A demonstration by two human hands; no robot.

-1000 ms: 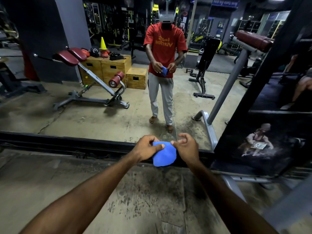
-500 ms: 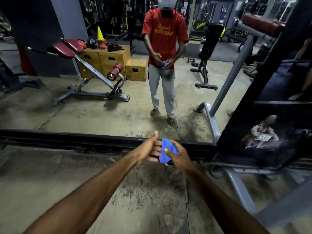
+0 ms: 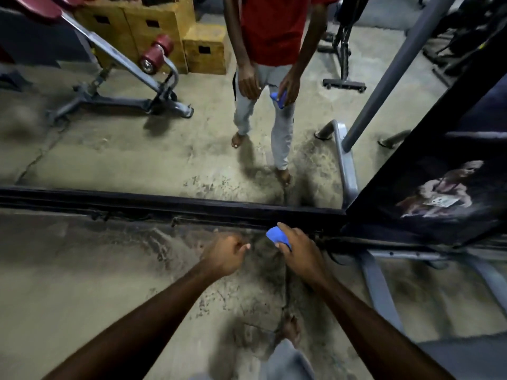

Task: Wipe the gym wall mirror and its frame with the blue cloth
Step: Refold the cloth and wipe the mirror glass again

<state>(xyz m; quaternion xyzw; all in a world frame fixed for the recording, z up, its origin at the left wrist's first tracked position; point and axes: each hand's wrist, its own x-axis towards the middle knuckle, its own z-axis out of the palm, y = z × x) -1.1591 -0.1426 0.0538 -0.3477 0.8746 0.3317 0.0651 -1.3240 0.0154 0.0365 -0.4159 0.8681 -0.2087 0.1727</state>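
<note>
The wall mirror (image 3: 137, 154) fills the upper half of the head view and reflects me in a red shirt. Its black bottom frame (image 3: 164, 205) runs across the middle, just above the floor. My right hand (image 3: 300, 249) grips the bunched blue cloth (image 3: 277, 236) a little in front of the frame, near its lower right corner. My left hand (image 3: 223, 253) hangs beside it, apart from the cloth, fingers loosely curled and holding nothing.
A black poster panel (image 3: 439, 187) stands to the right of the mirror. Grey machine legs (image 3: 381, 292) lie on the floor at the right. My bare foot (image 3: 292, 329) stands on the stained concrete floor (image 3: 82, 270).
My left hand has let go of the cloth and drawn aside. My right hand alone now holds it, bunched, lower and nearer the frame. My head has tilted down.
</note>
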